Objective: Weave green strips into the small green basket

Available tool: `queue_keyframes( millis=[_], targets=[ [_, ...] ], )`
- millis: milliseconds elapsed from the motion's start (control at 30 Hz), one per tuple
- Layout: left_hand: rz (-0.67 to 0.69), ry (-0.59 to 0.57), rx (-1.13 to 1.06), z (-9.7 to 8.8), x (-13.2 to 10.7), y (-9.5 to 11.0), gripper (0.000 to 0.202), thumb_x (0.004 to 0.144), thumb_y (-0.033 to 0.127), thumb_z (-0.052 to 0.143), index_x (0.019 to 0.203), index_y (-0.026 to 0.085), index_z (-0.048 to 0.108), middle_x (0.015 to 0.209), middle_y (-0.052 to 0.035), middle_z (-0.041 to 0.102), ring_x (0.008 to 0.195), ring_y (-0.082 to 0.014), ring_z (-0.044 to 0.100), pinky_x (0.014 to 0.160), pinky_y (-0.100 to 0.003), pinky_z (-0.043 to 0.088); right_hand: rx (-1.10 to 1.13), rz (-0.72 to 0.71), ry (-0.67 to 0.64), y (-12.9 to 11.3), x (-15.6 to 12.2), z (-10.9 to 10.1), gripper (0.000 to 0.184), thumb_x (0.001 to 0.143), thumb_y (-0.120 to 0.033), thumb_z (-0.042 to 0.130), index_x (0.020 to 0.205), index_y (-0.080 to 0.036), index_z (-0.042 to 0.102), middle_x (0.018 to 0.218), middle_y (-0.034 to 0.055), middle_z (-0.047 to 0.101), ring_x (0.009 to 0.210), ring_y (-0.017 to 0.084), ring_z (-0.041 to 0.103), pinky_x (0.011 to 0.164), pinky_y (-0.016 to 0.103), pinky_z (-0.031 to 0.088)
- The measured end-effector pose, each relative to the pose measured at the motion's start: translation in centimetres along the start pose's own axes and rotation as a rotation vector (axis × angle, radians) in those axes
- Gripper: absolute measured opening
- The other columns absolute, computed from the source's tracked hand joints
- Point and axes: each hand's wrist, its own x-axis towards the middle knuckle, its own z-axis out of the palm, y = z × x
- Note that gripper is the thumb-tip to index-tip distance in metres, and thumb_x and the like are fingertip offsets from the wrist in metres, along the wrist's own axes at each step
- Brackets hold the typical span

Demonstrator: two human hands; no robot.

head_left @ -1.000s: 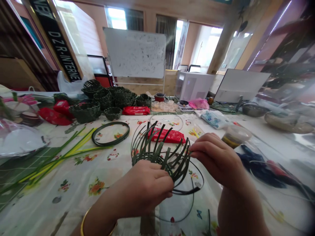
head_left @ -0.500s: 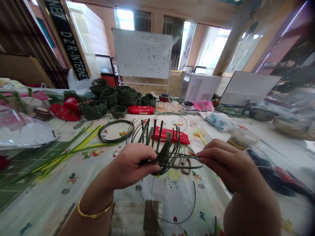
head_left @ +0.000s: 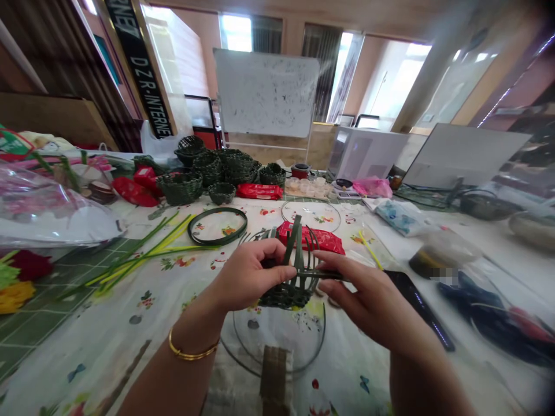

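A small dark green basket (head_left: 286, 296), partly woven, hangs between my hands above the table, its upright strips sticking up. My left hand (head_left: 255, 271) grips its left side, thumb along the front and fingers behind. My right hand (head_left: 358, 286) pinches a flat green strip (head_left: 318, 274) at the basket's right side. Below the basket, a long thin strand (head_left: 323, 329) loops down over the tablecloth. Behind it lies a red packet (head_left: 333, 241). The far side of the basket is hidden by the strips and my fingers.
A coil of green strip (head_left: 189, 231) and green and yellow stems (head_left: 143, 257) lie left. Finished woven baskets (head_left: 180, 188) stand at the back. To the right are a black phone (head_left: 418, 306), a round container (head_left: 433, 260) and a white packet (head_left: 401, 218).
My right hand has come in leftward to the basket, and the long strips that stretched between my hands no longer show outstretched. The view has shifted, so the scene sits further right.
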Motion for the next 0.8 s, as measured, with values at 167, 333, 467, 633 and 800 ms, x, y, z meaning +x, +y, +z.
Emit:
queue_keyframes(
  millis=[167, 333, 467, 633, 800],
  targets=[
    [-0.034, 0.094, -0.180, 0.5, 0.5, 0.1, 0.024, 0.073, 0.031, 0.067, 0.065, 0.014, 0.052, 0.058, 0.0042, 0.052, 0.053, -0.0060, 0.043, 0.049, -0.018, 0.034, 0.034, -0.160, 0.196, -0.7, 0.8, 2.5, 0.019, 0.089, -0.023, 0.055, 0.104, -0.017, 0.066, 0.070, 0.0022, 0.058, 0.059, 0.012, 0.052, 0.052, 0.024, 0.039],
    [-0.024, 0.222, -0.158, 0.7, 1.0, -0.4, 0.023, 0.068, 0.026, 0.070, 0.060, 0.014, 0.052, 0.055, 0.0032, 0.055, 0.051, -0.0066, 0.045, 0.049, -0.018, 0.036, 0.059, -0.248, 0.047, -0.5, 0.5, 2.4, 0.015, 0.088, -0.020, 0.054, 0.096, -0.016, 0.066, 0.062, -0.0004, 0.054, 0.053, 0.010, 0.046, 0.049, 0.025, 0.032],
    [-0.056, 0.245, -0.289, 0.5, 1.0, -0.5, 0.023, 0.067, 0.028, 0.071, 0.061, 0.015, 0.053, 0.057, 0.0019, 0.060, 0.051, -0.0079, 0.050, 0.049, -0.019, 0.041, 0.298, 0.018, 0.031, 0.3, 1.3, 2.4, 0.010, 0.087, -0.025, 0.057, 0.085, -0.017, 0.063, 0.063, -0.0014, 0.058, 0.055, 0.009, 0.049, 0.053, 0.022, 0.037],
    [-0.070, 0.215, -0.378, 0.2, 0.8, -0.1, 0.024, 0.066, 0.028, 0.073, 0.062, 0.014, 0.054, 0.057, 0.0016, 0.061, 0.050, -0.0077, 0.052, 0.048, -0.019, 0.042, 0.777, 0.328, -0.099, 1.4, 2.3, 3.3, 0.023, 0.083, -0.040, 0.060, 0.088, -0.018, 0.060, 0.064, -0.0030, 0.054, 0.055, 0.008, 0.047, 0.049, 0.021, 0.037],
    [-0.003, 0.159, -0.230, 0.8, 1.1, -1.0, 0.021, 0.076, 0.030, 0.067, 0.067, 0.015, 0.055, 0.060, 0.0002, 0.062, 0.053, -0.0090, 0.054, 0.052, -0.020, 0.044, 0.865, 0.368, -0.194, 1.4, 2.3, 3.7, 0.026, 0.081, -0.041, 0.062, 0.078, -0.016, 0.067, 0.063, -0.0021, 0.055, 0.056, 0.008, 0.047, 0.054, 0.022, 0.039]
  ],
)
